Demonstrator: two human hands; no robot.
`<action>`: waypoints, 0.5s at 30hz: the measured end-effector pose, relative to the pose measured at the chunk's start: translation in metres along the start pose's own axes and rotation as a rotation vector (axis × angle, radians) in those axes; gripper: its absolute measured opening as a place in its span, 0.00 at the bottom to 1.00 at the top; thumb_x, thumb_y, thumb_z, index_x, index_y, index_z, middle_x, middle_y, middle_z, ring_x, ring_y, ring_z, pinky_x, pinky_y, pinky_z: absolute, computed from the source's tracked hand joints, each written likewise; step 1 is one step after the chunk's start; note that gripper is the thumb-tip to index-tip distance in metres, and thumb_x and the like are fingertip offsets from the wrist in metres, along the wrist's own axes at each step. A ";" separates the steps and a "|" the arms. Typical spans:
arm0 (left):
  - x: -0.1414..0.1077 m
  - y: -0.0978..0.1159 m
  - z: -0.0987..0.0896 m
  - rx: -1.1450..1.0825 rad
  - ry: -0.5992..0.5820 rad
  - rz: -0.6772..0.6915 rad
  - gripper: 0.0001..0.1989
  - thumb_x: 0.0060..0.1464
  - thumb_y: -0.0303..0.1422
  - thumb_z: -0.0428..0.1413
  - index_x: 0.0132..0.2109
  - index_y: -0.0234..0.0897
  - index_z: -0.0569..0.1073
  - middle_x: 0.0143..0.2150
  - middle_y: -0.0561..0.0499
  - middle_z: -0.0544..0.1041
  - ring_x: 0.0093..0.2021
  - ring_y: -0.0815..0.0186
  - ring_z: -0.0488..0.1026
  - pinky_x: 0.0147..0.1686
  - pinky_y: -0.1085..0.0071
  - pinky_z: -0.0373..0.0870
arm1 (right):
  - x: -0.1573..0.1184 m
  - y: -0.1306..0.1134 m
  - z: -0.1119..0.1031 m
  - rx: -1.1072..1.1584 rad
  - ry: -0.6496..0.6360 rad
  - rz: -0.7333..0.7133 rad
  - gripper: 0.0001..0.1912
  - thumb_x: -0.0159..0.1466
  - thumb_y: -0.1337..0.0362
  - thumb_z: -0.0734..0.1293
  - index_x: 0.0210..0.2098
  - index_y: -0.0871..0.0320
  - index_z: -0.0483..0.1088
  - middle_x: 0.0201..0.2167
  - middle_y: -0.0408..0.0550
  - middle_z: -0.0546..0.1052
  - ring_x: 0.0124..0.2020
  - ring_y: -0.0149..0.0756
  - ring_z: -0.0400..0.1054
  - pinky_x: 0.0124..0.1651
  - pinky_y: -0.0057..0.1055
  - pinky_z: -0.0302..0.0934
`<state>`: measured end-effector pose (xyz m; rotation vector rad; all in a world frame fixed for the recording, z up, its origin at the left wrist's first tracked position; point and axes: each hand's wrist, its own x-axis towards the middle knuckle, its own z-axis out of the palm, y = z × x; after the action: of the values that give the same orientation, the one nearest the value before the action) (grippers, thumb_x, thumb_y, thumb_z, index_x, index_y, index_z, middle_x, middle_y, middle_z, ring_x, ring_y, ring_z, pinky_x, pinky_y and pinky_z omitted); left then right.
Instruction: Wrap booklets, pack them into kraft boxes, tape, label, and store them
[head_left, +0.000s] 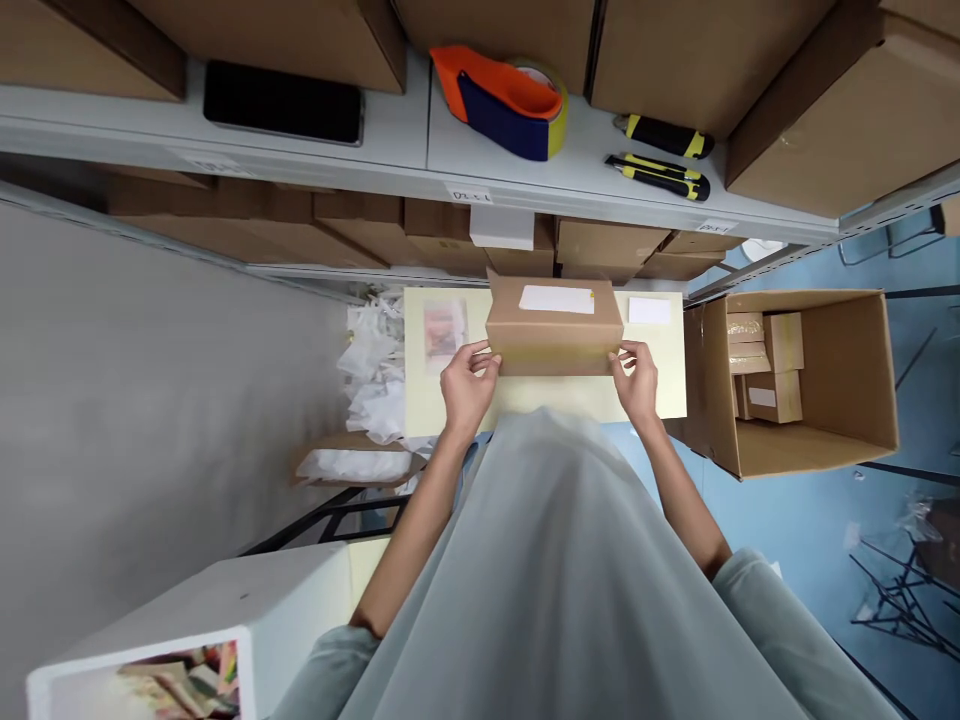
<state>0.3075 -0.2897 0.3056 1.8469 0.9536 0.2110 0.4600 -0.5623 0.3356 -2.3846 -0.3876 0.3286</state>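
A brown cardboard box [556, 335] with a white label on its top lies across the pale yellow table [442, 405]. My left hand [470, 383] pinches the box's near left corner between thumb and fingers. At the near right corner, my right hand [636, 378] holds the box the same way. A flap sticks up at the far left of the box. To its left lies a sheet with a pinkish picture [445, 330]; to its right is a white label [649, 311].
A large open carton [847, 380] with several small boxes stands at the right. The shelf [405, 130] above the table bears a phone [283, 102], a tape dispenser [502, 105], two cutters [664, 160] and cartons. White wrapping scraps [375, 370] hang beside the table's left edge.
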 end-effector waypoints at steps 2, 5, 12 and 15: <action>-0.002 -0.007 0.002 -0.014 -0.014 -0.029 0.18 0.65 0.33 0.56 0.59 0.36 0.77 0.50 0.43 0.86 0.53 0.58 0.85 0.57 0.62 0.81 | -0.004 0.005 0.001 0.033 -0.020 0.000 0.13 0.77 0.57 0.61 0.54 0.55 0.72 0.59 0.59 0.79 0.51 0.43 0.78 0.59 0.43 0.75; -0.008 -0.026 0.012 0.037 -0.070 -0.068 0.21 0.63 0.27 0.51 0.60 0.36 0.78 0.52 0.42 0.87 0.55 0.56 0.85 0.60 0.59 0.80 | -0.013 0.020 0.020 0.043 -0.114 0.091 0.13 0.76 0.63 0.60 0.54 0.58 0.73 0.61 0.61 0.80 0.56 0.43 0.79 0.61 0.42 0.76; -0.014 -0.070 0.017 0.147 -0.236 -0.284 0.22 0.54 0.24 0.57 0.55 0.38 0.85 0.56 0.37 0.87 0.64 0.42 0.81 0.70 0.47 0.71 | -0.019 0.056 0.060 0.002 -0.289 0.353 0.17 0.70 0.73 0.60 0.48 0.61 0.80 0.52 0.58 0.86 0.54 0.43 0.82 0.63 0.40 0.73; 0.010 -0.069 0.017 0.111 -0.191 -0.293 0.25 0.57 0.27 0.58 0.61 0.35 0.82 0.65 0.34 0.82 0.69 0.44 0.77 0.74 0.47 0.67 | 0.004 0.060 0.060 0.060 -0.203 0.353 0.19 0.74 0.68 0.58 0.55 0.62 0.78 0.60 0.62 0.83 0.61 0.43 0.79 0.69 0.43 0.68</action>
<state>0.2875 -0.2816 0.2373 1.7646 1.1040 -0.1973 0.4550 -0.5684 0.2505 -2.3618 -0.0415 0.7362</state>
